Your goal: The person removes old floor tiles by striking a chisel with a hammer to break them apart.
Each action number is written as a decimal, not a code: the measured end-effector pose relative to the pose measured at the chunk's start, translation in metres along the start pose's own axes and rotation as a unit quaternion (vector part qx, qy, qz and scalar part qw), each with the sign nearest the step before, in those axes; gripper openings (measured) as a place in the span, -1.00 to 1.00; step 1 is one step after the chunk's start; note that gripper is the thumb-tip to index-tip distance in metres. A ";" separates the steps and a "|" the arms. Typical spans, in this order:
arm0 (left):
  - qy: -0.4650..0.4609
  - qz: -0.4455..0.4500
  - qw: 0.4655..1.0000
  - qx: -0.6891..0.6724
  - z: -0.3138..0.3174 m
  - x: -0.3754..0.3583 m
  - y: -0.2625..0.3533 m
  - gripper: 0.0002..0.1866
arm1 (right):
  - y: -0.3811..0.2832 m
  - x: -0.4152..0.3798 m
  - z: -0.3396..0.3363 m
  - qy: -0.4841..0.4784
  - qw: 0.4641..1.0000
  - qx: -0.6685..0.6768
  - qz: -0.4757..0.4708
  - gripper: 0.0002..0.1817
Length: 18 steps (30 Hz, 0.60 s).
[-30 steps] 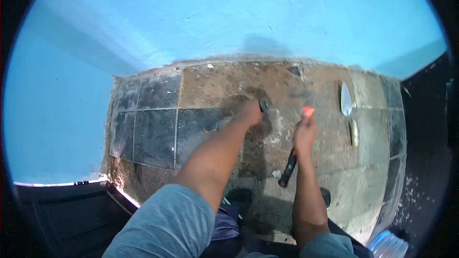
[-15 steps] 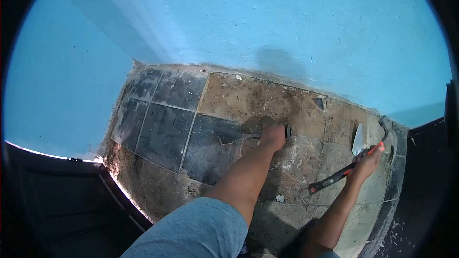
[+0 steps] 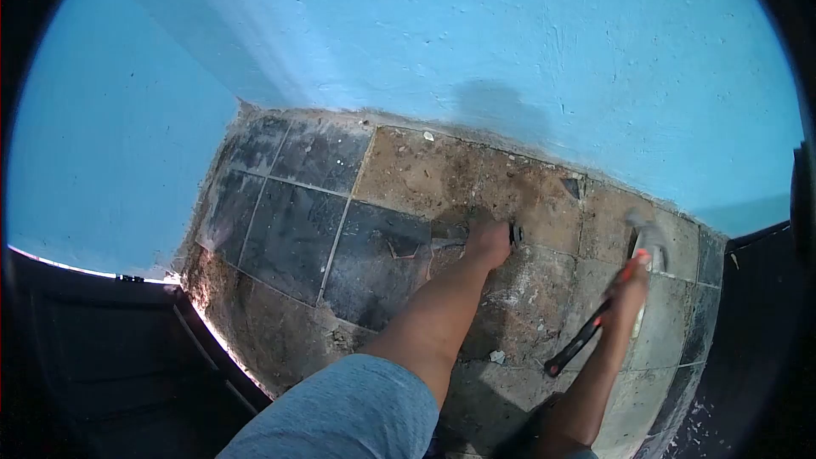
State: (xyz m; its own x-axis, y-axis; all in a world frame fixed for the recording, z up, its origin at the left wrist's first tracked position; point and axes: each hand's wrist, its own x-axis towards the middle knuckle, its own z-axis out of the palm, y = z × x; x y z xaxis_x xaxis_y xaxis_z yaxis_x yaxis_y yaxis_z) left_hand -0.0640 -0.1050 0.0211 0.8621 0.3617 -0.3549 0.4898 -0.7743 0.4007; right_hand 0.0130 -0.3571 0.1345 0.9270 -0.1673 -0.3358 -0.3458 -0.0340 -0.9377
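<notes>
My left hand (image 3: 489, 244) is closed around a chisel, low over the floor. The chisel's dark striking end (image 3: 516, 235) sticks out on the right side of the fist; its other end points left toward a cracked, chipped dark tile (image 3: 382, 246). In my right hand (image 3: 626, 297) is a claw hammer (image 3: 586, 342), gripped partway along its black and orange handle. Its metal head is blurred by motion and points up toward the wall. Behind the hammer lies a pointed trowel, now mostly hidden.
Dark tiles (image 3: 293, 225) cover the left of the floor; bare brown mortar (image 3: 416, 170) lies along the blue wall (image 3: 408, 34). A dark tile fragment (image 3: 571, 188) and a pale chip (image 3: 498, 357) rest on the floor. A dark door (image 3: 102, 357) stands at left.
My right hand has swung the hammer left toward the chisel, and its head now covers much of the trowel. My left hand stays almost in place on the chisel.
</notes>
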 end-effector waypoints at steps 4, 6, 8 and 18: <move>-0.032 -0.009 0.999 -0.038 0.002 0.002 -0.002 -0.82 | -0.013 0.016 -0.009 0.117 0.984 0.040 -0.129 -0.50; -0.038 0.000 0.999 -0.038 -0.003 0.001 -0.002 -0.81 | 0.074 0.033 0.003 0.094 0.970 -0.102 -0.200 -0.49; -0.040 0.011 0.999 -0.028 -0.012 -0.005 0.001 -0.80 | 0.134 0.010 0.034 -0.030 0.917 -0.309 -0.249 -0.50; -0.038 0.009 0.996 -0.077 -0.013 0.007 -0.014 -0.63 | 0.076 -0.039 0.025 -0.124 0.982 -0.100 0.100 -0.60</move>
State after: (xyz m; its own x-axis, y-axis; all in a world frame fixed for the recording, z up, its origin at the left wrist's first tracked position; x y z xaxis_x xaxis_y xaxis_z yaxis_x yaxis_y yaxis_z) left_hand -0.0635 -0.0848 0.0237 0.8615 0.3032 -0.4073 0.4934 -0.6892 0.5306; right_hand -0.0462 -0.3287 0.0737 0.8362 0.0548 -0.5456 -0.5224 -0.2227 -0.8231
